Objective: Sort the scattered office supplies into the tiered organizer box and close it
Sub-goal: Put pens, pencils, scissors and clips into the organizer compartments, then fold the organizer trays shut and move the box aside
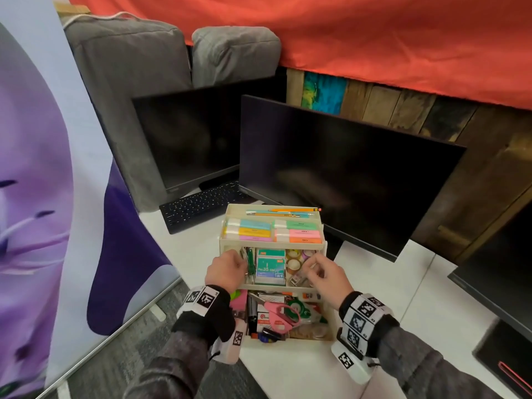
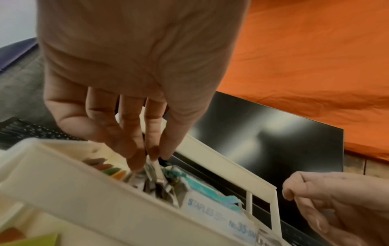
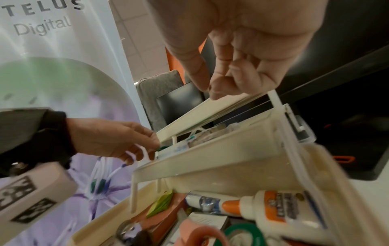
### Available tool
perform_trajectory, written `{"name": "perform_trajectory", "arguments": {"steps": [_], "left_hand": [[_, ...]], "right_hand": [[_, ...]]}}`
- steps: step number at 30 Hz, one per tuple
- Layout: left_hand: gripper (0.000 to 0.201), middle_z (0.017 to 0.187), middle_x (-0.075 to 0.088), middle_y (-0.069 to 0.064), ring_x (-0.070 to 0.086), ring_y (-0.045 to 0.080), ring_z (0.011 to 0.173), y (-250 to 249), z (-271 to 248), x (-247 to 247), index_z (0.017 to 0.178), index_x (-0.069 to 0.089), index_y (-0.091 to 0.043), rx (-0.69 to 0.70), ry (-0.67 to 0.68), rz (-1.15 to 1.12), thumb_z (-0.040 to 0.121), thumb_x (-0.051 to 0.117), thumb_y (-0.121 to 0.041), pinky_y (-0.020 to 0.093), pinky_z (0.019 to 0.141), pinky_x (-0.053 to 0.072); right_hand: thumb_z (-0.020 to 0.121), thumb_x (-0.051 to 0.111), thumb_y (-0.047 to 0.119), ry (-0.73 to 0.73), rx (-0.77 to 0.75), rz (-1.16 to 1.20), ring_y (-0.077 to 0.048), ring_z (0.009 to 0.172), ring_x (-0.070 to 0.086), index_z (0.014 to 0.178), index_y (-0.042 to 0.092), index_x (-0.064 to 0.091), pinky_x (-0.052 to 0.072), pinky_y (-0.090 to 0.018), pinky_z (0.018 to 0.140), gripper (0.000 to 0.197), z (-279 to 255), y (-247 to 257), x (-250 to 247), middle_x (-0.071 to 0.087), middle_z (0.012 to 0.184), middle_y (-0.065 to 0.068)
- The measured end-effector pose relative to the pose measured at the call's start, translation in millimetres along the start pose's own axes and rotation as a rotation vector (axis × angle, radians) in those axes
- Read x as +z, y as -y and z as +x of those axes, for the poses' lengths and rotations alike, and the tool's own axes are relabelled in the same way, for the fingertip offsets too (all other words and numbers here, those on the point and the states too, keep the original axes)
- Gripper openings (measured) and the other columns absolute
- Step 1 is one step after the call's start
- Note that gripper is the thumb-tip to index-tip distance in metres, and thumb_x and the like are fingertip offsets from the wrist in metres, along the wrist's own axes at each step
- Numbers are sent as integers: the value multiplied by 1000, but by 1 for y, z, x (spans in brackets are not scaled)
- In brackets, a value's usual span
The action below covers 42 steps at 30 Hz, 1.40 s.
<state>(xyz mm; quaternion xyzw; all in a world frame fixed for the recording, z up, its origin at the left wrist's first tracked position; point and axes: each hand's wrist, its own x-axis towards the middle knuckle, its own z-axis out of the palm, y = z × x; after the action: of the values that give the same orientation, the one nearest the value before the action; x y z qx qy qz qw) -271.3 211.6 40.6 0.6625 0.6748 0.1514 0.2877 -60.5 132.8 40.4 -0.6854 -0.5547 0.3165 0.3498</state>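
Observation:
The cream tiered organizer (image 1: pixel 331 318) stands open in three steps. Its top tier holds pencils (image 1: pixel 288 212) and highlighters (image 1: pixel 253 230). A staples box (image 1: pixel 269 269) and tape rolls (image 1: pixel 293 262) fill the middle tier. Pink scissors (image 1: pixel 280 315) and a glue bottle (image 3: pixel 273 213) lie in the bottom. My left hand (image 1: pixel 240 264) reaches into the middle tier's left compartment, where its fingertips (image 2: pixel 151 158) meet on a small white piece (image 2: pixel 156 168). My right hand (image 1: pixel 312 269) hovers over that tier's right end, fingers loosely curled and holding nothing.
Two dark monitors (image 1: pixel 331 180) (image 1: pixel 184 139) and a black keyboard (image 1: pixel 198 208) stand just behind the box on the white table (image 1: pixel 403 298). A purple banner (image 1: pixel 43 197) rises at the left. Another screen (image 1: pixel 503 283) sits at the right edge. Carpet (image 1: pixel 129 355) lies below the table's left corner.

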Motion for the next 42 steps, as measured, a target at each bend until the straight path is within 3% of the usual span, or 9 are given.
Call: {"name": "perform_trajectory", "arguments": {"steps": [6,9,14,21,25,27,30,35,42], "left_hand": [[13,92,64,-1,61,19,86,9,8,-21,82,57,-23,22,19,33,88,57,-35,28,74,46],[18,90,69,4,65,24,86,20,23,-38,73,56,-25,-7,-25,-36,89,55,-35,33,79,50],[19,91,70,11,65,32,89,37,57,-53,80,60,-20,-47,-92,-171,90,54,-34,42,87,52],[44,123,57,19,55,36,111,39,96,-46,121,47,-8,-123,7,-240,97,36,-44,48,97,46],[68,139,43,15,46,33,119,23,106,-39,142,31,-18,-199,259,-366,93,17,-63,46,96,40],[79,139,47,12,44,31,125,19,108,-34,141,39,-24,-203,383,-424,86,8,-73,46,102,36],[91,136,53,9,50,28,122,23,112,-31,134,49,-28,-221,451,-552,71,21,-88,48,103,39],[84,135,52,6,52,29,118,31,113,-31,132,48,-33,-227,430,-619,68,38,-86,50,91,45],[52,127,57,7,54,25,105,32,91,-33,118,57,-26,-197,356,-716,82,42,-60,45,86,43]], "right_hand": [[90,56,19,-193,52,9,-22,78,58,79,25,54,45,-26,65,12,27,-15,-28,59,79,-5],[92,51,16,-342,64,-67,-22,94,57,106,15,58,41,-26,80,16,52,-16,-43,59,104,-7],[97,41,32,-44,120,-227,-22,136,34,144,15,28,30,-40,113,52,103,1,-46,32,149,-7],[98,36,34,33,159,-261,-22,127,34,139,18,40,30,-33,108,44,119,14,-30,33,138,-6],[98,38,29,-203,239,86,-19,104,48,119,21,50,38,-27,91,26,109,-12,-26,44,125,-8],[97,37,37,-233,413,255,-26,111,51,112,21,51,41,-36,96,25,103,-28,-24,51,128,-13],[93,32,56,-53,685,544,-30,130,40,139,16,37,36,-45,102,61,96,-43,-23,42,142,-11],[71,33,85,149,682,578,-24,117,50,120,26,61,36,-46,104,81,92,-33,-18,59,126,-5],[78,34,77,155,698,623,-22,123,46,128,22,54,40,-40,96,77,74,-29,-29,51,136,-5]]}}
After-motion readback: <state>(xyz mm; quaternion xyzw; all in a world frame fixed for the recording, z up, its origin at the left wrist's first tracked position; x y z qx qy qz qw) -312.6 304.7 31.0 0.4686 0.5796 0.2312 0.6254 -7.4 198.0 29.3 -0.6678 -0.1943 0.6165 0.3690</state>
